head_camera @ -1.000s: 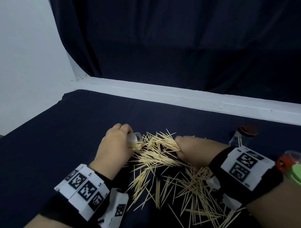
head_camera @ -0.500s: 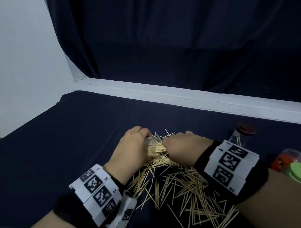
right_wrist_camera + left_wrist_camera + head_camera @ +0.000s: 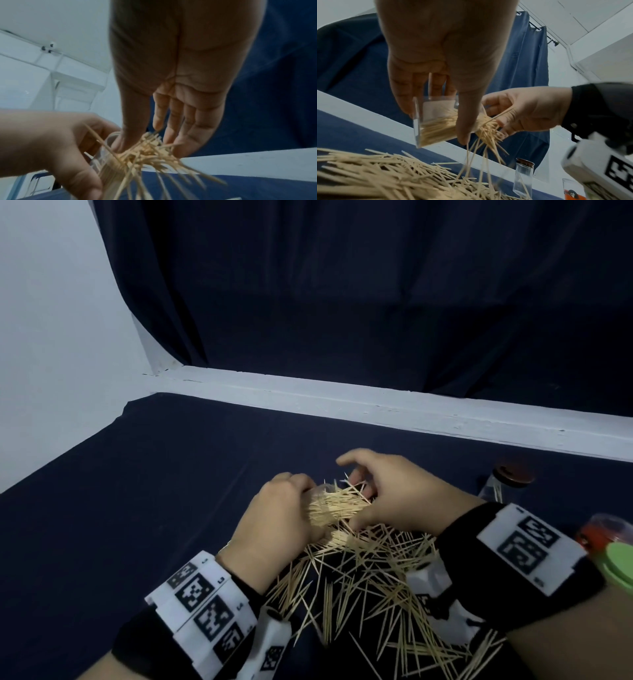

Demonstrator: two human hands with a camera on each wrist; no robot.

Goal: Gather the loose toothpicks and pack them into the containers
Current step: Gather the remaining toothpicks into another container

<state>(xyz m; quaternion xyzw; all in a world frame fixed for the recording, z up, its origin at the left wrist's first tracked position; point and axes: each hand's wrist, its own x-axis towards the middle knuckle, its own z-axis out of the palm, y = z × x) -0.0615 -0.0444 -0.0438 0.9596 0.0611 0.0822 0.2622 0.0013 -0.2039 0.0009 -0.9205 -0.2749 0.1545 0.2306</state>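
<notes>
Clearly the job is only partly done. The left hand point(image 3: 274, 529) is wrapped around a small clear container point(image 3: 436, 121), holding it tipped on its side just above the tabletop point(image 3: 137, 491), thumb across the front wall and fingers behind. That container looks about half full of toothpicks lying lengthwise, with a bristling bunch sticking out of its mouth and a few slipping down toward the pile. The right hand point(image 3: 394, 494) is at that mouth with its fingers spread and nearly straight, gripping nothing; the fingertips point(image 3: 180, 148) touch the ends of the protruding bunch, apparently nudging them in.

What remains is large. A wide scatter of loose toothpicks point(image 3: 370, 587) lies criss-crossed on the dark cloth between and beneath the two wrists, running to the near edge of the head view. Off to the right a second container with a brown cap point(image 3: 507, 484) stands upright, seemingly holding only a stick or two. Beside it, at the frame edge, sit a red-topped container point(image 3: 596, 530) and a green lid point(image 3: 620, 566); their contents cannot be made out. I would judge that most of the gathering is still ahead.
</notes>
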